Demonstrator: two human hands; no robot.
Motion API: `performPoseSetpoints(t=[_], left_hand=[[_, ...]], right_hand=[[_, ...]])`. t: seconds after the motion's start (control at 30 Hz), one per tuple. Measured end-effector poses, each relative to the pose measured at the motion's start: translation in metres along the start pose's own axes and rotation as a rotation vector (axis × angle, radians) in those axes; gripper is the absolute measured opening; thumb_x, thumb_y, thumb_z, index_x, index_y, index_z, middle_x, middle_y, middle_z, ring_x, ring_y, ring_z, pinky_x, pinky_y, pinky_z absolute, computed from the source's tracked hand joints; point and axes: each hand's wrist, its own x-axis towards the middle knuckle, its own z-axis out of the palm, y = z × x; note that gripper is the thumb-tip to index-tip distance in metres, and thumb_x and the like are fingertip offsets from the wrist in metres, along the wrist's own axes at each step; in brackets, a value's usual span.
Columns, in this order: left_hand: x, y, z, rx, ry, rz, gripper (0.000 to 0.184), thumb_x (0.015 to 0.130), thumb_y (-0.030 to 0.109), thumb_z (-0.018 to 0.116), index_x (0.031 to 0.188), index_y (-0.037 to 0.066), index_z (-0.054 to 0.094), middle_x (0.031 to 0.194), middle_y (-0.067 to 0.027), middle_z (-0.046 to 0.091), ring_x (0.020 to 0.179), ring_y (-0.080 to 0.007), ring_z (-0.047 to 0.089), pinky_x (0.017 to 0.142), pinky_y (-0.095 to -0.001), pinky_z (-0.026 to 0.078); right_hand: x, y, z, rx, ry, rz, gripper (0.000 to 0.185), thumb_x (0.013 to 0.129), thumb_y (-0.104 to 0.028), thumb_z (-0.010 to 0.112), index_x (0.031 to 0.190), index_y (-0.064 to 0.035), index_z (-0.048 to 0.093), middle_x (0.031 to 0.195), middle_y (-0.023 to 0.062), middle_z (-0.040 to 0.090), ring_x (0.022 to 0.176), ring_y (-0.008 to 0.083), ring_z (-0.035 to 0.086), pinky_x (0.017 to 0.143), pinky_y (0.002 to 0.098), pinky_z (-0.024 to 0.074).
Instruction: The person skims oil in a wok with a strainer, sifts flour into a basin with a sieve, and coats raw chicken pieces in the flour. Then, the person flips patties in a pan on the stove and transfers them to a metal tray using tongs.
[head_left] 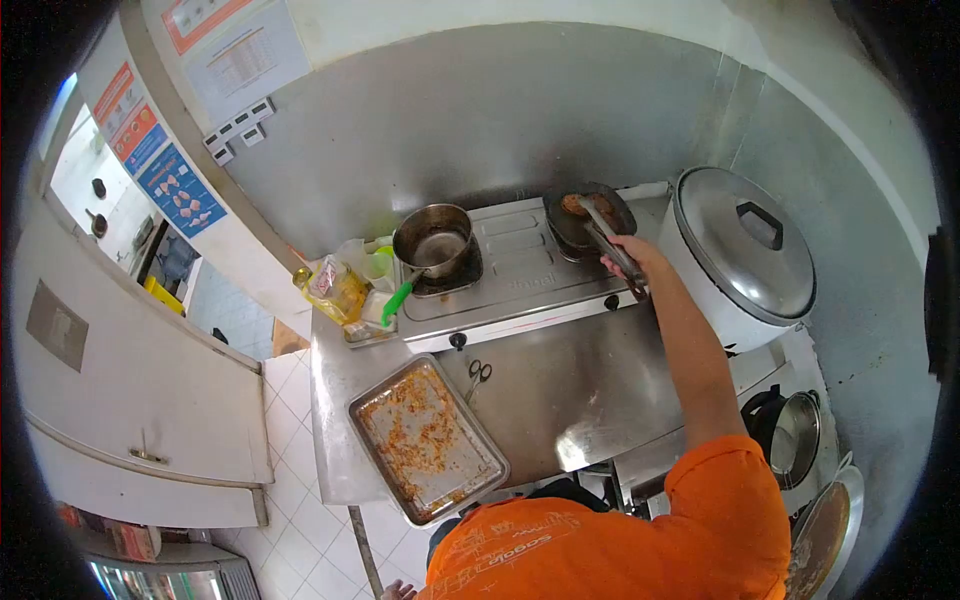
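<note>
My right hand (633, 258) grips metal tongs (604, 222), whose tips reach into a dark frying pan (620, 214) on the right burner. A brownish-orange piece of food (574, 204) lies in the pan by the tong tips. Only part of my left hand (400, 590) shows at the bottom edge, low beside the orange shirt, fingers apart and holding nothing visible. Nearest to it is a metal tray (425, 430) smeared with orange crumbs, at the front left of the steel counter (560, 380).
A saucepan (432, 235) with a green handle (397, 302) sits on the left burner of the stove (520, 270). Scissors (477, 377) lie by the tray. Bagged yellow oil (338, 290) stands left. A large lidded pot (745, 240) stands right, near a black-handled pot (795, 435).
</note>
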Motion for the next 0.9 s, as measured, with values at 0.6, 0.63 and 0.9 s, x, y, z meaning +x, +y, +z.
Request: performPoseSetpoints(t=[0.6, 0.63, 0.9], left_hand=[[-0.059, 0.022, 0.014, 0.02, 0.175, 0.074, 0.051, 0.085, 0.044, 0.062, 0.126, 0.016, 0.049, 0.115, -0.0088, 0.06, 0.095, -0.0238, 0.056, 0.075, -0.0437, 0.046], [-0.052, 0.027, 0.015, 0.022, 0.172, 0.057, 0.051, 0.086, 0.044, 0.061, 0.127, 0.016, 0.049, 0.115, -0.0087, 0.06, 0.095, -0.0239, 0.056, 0.075, -0.0437, 0.046], [-0.031, 0.084, 0.013, 0.061, 0.093, 0.128, 0.039, 0.087, 0.043, 0.06, 0.116, 0.018, 0.051, 0.106, -0.0072, 0.061, 0.085, -0.0226, 0.057, 0.066, -0.0419, 0.047]], right_hand=[[-0.234, 0.1, 0.077, -0.671, 0.016, -0.109, 0.03, 0.09, -0.034, 0.06, 0.085, -0.0049, 0.064, 0.067, 0.0047, 0.062, 0.046, 0.0136, 0.053, 0.043, 0.027, 0.0427], [-0.247, 0.125, 0.093, -0.685, -0.007, -0.044, 0.029, 0.088, -0.034, 0.062, 0.089, -0.0049, 0.065, 0.072, 0.0056, 0.064, 0.05, 0.0144, 0.055, 0.045, 0.0278, 0.0447], [-0.235, 0.286, 0.199, -1.176, -0.418, -0.143, 0.04, 0.086, -0.037, 0.066, 0.1, 0.0005, 0.066, 0.082, 0.0134, 0.068, 0.064, 0.0252, 0.063, 0.06, 0.0384, 0.0508]])
